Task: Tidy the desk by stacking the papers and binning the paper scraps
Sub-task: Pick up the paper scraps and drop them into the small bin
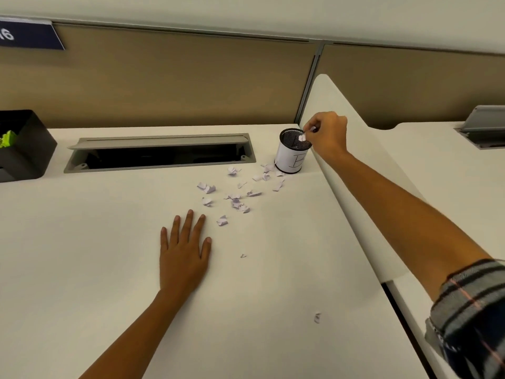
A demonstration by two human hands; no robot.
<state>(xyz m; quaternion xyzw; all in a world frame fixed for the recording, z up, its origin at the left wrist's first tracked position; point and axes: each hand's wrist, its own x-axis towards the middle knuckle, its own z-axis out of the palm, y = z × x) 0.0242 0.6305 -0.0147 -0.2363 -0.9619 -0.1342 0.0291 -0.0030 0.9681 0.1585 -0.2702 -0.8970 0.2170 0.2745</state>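
Observation:
A small black mesh cup (290,160) wrapped in white paper marked "B" stands at the desk's back right corner. My right hand (328,135) hovers over its rim, fingertips pinched on a white paper scrap (302,137) just above the opening. Several crumpled white paper scraps (237,199) lie scattered on the desk in front of the cup. One tiny scrap (243,256) sits nearer, and another scrap (317,317) lies close to the front right. My left hand (184,250) rests flat on the desk, fingers spread, holding nothing. No paper sheets are in view.
An open cable tray (161,154) is cut into the back of the white desk (82,269). A black box (24,146) with something green inside stands at the far left. A white divider panel (355,149) borders the desk on the right, behind the cup.

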